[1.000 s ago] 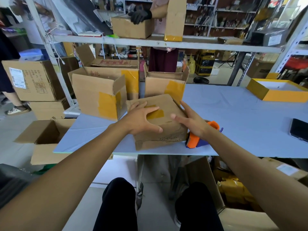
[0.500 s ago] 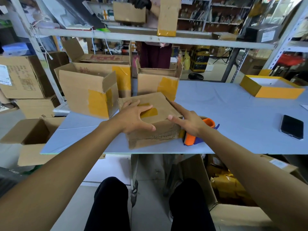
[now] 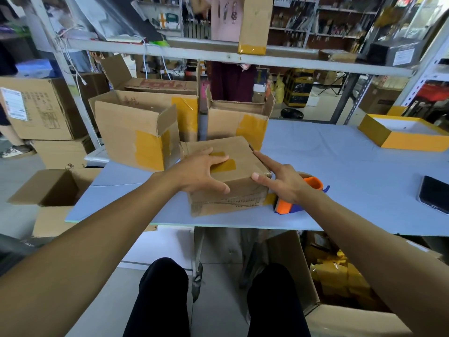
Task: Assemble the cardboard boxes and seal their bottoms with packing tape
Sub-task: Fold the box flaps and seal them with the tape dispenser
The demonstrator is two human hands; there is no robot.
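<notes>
Warehouse shelving behind; blue-grey table carries taped, open-topped boxes far left and a yellow tray far right. We see the small cardboard box bottom-up at the near edge, with one short tape strip on it. Left hand lies spread flat on it; right hand, fingers straight, touches its right corner, gripping nothing. We judge sealing unfinished: next, grasp the orange tape dispenser just right.

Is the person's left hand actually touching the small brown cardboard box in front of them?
Touching. The head view shows the left hand spread flat on top of the small brown cardboard box, fingers over its yellow tape patch, thumb down the front face.
</notes>
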